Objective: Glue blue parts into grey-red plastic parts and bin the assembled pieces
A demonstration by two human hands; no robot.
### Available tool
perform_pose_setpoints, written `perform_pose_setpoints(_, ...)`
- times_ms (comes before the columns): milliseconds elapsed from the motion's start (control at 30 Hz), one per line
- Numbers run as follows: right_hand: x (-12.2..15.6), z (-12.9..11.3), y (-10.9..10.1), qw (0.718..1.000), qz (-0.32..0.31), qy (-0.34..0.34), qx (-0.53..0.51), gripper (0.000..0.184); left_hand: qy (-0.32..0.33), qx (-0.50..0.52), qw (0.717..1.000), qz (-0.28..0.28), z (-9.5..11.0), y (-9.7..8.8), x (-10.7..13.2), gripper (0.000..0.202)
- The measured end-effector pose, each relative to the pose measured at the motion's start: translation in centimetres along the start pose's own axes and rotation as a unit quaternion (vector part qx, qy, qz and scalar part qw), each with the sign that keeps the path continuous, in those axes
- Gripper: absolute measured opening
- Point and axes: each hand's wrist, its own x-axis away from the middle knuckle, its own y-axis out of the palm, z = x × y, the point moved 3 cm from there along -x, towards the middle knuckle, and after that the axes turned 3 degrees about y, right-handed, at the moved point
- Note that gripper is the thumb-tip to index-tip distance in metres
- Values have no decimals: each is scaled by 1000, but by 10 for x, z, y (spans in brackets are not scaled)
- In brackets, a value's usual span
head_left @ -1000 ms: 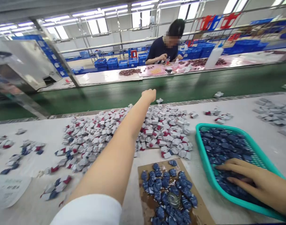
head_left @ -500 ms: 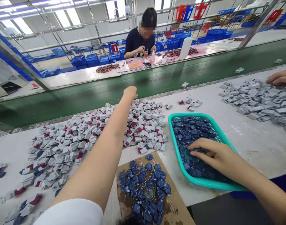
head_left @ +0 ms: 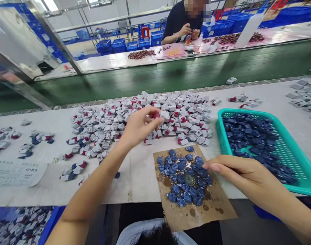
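Right hand [head_left: 243, 177] has moved off the teal basket [head_left: 220, 131] — fingers loosely extended, just beside the blue pieces [head_left: 183, 175] on cardboard [head_left: 196, 214]; left hand [head_left: 140, 127] pinches a white-red piece [head_left: 157, 115].

We see white-and-red pieces [head_left: 181, 119] heaped just beyond left hand [head_left: 141, 127]; dark blue pieces [head_left: 182, 173] clustered on stained cardboard [head_left: 196, 214], just beside right hand [head_left: 247, 175].

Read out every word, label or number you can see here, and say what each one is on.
"401", probably, printed on the white paper sheet at lower left.
The other lines on that sheet are too small and blurred to read.
I can read no other text.
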Motion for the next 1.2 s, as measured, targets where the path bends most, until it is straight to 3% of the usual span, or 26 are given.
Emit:
perform_pose_setpoints(100,2,3,18,995,-54,17,-84,49,-106,130,985,30,-17,-1,71,26)
perform_pose_setpoints(167,6,1,27,990,-84,47,-102,50,-179,194,963,51,-26,3,107,33)
perform_pose_setpoints(300,15,-8,36,985,-122,100,-73,65,-258,278,924,44,-35,16,142,38)
perform_pose_setpoints(367,17,-11,37,991,-93,86,-51,64,-271,307,911,42,-36,22,147,40)
perform_pose_setpoints(467,20,-11,39,999,-24,-21,3,44,-288,324,900,47,-38,28,149,42)
perform_pose_setpoints(633,25,-4,47,993,-3,-89,76,27,-297,323,898,38,-38,30,151,39)
perform_pose_setpoints(733,27,-12,47,977,30,-147,149,21,-285,321,902,40,-38,29,152,34)
perform_pose_setpoints(867,30,-20,48,938,18,-226,262,29,-275,302,912,41,-38,28,153,30)
perform_pose_setpoints(967,34,-14,52,933,-17,-231,275,35,-276,297,913,39,-39,29,154,31)
perform_pose_setpoints(1067,37,-5,54,947,-36,-208,242,36,-273,295,915,37,-39,29,154,31)
perform_pose_setpoints(1200,36,-5,54,960,-26,-188,206,31,-272,292,916,34,-39,30,154,31)
